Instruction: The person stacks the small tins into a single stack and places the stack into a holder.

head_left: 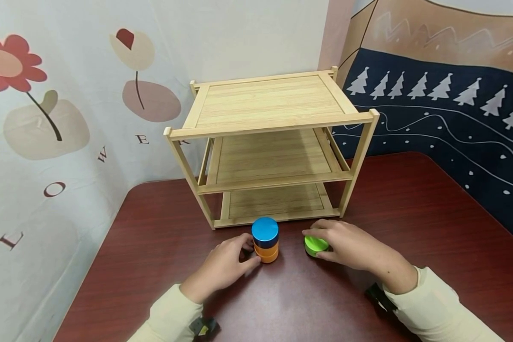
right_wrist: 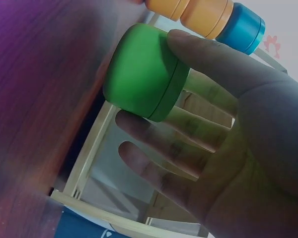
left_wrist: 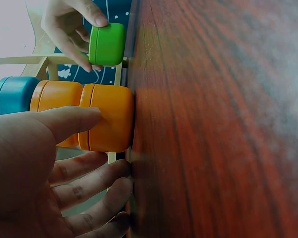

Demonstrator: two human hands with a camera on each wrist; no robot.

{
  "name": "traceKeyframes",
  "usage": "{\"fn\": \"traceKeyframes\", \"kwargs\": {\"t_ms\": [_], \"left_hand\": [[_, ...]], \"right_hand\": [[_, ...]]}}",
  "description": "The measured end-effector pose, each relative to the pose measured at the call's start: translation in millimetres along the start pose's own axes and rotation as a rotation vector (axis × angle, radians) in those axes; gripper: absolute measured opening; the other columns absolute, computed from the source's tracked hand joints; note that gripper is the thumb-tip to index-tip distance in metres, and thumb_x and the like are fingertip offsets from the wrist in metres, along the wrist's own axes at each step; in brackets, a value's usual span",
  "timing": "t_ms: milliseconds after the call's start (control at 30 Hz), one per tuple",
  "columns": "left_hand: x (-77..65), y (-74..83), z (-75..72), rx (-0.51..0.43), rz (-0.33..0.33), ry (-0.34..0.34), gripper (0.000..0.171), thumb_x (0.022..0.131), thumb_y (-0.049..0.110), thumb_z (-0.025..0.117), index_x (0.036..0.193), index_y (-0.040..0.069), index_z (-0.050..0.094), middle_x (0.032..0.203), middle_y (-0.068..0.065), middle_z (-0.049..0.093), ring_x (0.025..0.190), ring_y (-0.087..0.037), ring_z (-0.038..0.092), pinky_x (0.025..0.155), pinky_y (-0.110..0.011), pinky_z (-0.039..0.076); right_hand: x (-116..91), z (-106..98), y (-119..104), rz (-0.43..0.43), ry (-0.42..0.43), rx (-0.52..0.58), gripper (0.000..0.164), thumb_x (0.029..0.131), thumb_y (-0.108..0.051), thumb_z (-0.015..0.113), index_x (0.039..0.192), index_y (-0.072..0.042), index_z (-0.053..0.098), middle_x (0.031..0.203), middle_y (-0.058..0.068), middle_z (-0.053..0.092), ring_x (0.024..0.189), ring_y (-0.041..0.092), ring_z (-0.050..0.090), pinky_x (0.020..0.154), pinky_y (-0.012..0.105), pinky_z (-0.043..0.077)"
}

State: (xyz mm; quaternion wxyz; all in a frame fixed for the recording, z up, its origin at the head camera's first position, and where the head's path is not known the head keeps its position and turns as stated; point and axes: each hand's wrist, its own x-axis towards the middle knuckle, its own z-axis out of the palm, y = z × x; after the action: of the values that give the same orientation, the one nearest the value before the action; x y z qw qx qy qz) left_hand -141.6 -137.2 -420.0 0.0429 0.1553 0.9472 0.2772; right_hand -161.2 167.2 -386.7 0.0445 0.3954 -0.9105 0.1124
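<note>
A stack of small round tins stands upright on the table: a lower orange tin [left_wrist: 111,131], a second orange tin [left_wrist: 59,94], and a blue tin [head_left: 265,229] on top. My left hand [head_left: 222,266] is at the stack's left side, its thumb over the lower orange tin and its fingers extended alongside. Whether those fingers press on the tin is unclear. A short distance to the right, my right hand [head_left: 346,244] holds a green tin [right_wrist: 141,74] between thumb and fingers. I cannot tell whether the green tin touches the table.
Behind the tins stands a three-tier wooden shelf [head_left: 273,127] with its front rail near the stack. The dark red wood table [head_left: 299,304] extends to both sides. Patterned cloths hang behind, one with flowers [head_left: 141,97], the other with white trees [head_left: 419,85].
</note>
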Motion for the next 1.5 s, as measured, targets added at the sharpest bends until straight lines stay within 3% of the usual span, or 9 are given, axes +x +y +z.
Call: {"fn": "traceKeyframes", "kwargs": {"t_ms": [333, 1500], "left_hand": [[0.4, 0.5, -0.5, -0.007, -0.001, -0.004, 0.036, 0.089, 0.036, 0.074, 0.119, 0.020, 0.064, 0.106, 0.002, 0.073, 0.102, -0.018, 0.069, 0.086, -0.049, 0.054], [0.5, 0.8, -0.4, -0.002, -0.009, -0.010, 0.036, 0.090, 0.036, 0.074, 0.121, 0.020, 0.064, 0.108, 0.002, 0.073, 0.102, -0.018, 0.069, 0.087, -0.049, 0.054]], "right_hand": [[-1, -4, -6, -0.028, 0.026, 0.003, 0.043, 0.083, -0.019, 0.082, 0.123, -0.011, 0.070, 0.115, 0.007, 0.068, 0.102, 0.022, 0.067, 0.083, 0.041, 0.057], [0, -7, -12, 0.006, 0.031, 0.022, 0.047, 0.086, -0.022, 0.078, 0.132, -0.017, 0.066, 0.124, 0.006, 0.063, 0.093, 0.015, 0.067, 0.077, 0.035, 0.057]]}}
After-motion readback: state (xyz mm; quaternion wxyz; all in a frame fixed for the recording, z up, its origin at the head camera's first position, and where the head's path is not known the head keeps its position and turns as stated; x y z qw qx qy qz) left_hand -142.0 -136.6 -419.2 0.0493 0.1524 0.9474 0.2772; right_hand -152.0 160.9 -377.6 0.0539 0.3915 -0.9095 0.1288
